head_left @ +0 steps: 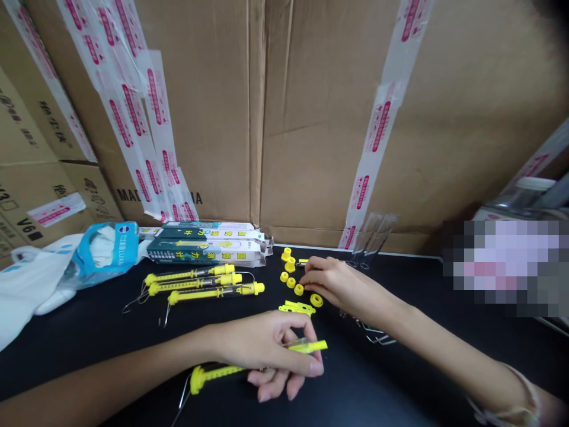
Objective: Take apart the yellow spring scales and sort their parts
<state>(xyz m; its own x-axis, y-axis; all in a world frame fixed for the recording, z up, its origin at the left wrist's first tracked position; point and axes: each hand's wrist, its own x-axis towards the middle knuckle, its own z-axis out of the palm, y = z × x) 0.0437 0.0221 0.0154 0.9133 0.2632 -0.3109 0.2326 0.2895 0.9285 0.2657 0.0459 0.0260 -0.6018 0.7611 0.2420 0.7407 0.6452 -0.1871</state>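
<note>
My left hand is wrapped around a yellow tubular spring scale. Its ringed end with a metal hook points left, and a narrower yellow tip sticks out past my fingers on the right. My right hand is bent down over small yellow caps, its fingertips close together beside one yellow cap; whatever lies between them is hidden. Several more yellow caps stand in a line there. A yellow ring and flat yellow pieces lie between my hands.
Left of the caps lie three spring scales with hooks. Behind them are printed boxes and a blue-and-white plastic package. Metal hooks lie under my right forearm. Clear tubes stand near a tall cardboard wall.
</note>
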